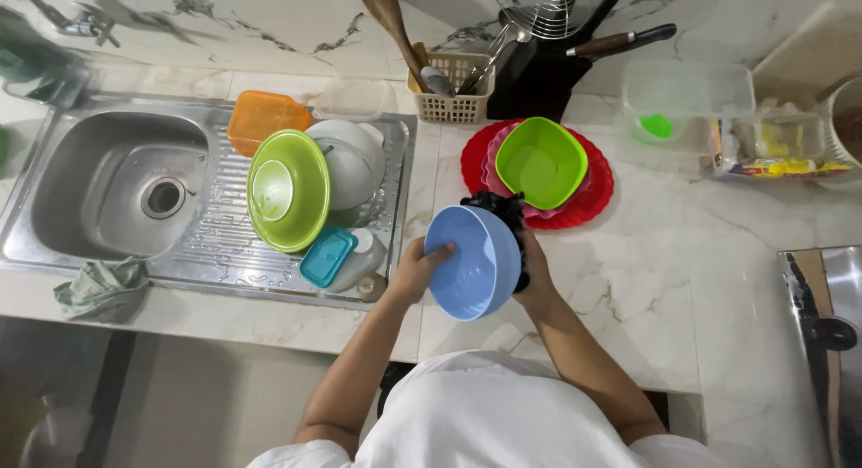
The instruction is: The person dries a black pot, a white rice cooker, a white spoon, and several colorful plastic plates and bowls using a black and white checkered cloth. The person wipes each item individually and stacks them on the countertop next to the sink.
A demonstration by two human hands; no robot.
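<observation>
My left hand grips the rim of a light blue plastic bowl, held tilted above the marble counter's front edge. My right hand is behind the bowl and presses a black cloth against its back. Just beyond the bowl a green square bowl sits on a pink plate stacked on a red plate.
A steel sink lies at left; its drainboard holds a green round bowl, white bowls, an orange lid and a teal-lidded container. A grey rag hangs at the sink's front. A utensil basket, knife block and clear containers stand behind.
</observation>
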